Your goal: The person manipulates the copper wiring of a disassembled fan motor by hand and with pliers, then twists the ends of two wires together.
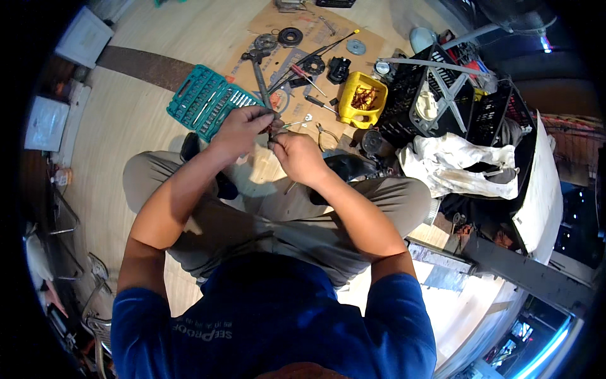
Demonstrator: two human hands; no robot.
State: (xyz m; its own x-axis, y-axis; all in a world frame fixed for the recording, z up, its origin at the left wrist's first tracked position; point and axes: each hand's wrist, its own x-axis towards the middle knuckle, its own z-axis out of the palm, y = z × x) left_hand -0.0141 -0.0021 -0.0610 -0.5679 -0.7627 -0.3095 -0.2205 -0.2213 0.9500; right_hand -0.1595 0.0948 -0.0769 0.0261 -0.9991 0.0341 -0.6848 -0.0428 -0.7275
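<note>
Just above my crossed legs, my left hand (243,129) and my right hand (298,158) are close together, fingers curled on a small dark object with a bit of red (270,127), partly hidden by them. I cannot make out what it is. Beyond them a long dark metal tool (261,79) points away from me. A teal socket case (196,95) lies open to the left. A red-handled screwdriver (302,73), pliers (327,141) and round dark parts (290,37) lie on cardboard (350,35) or near it.
At the right stand a yellow cut-open jug (363,95) of small copper-coloured pieces and black crates (398,104), with white cloth (445,158) nearer me. A grey metal beam (530,275) runs at the lower right. White boxes (47,123) and metal tubing sit along the left edge.
</note>
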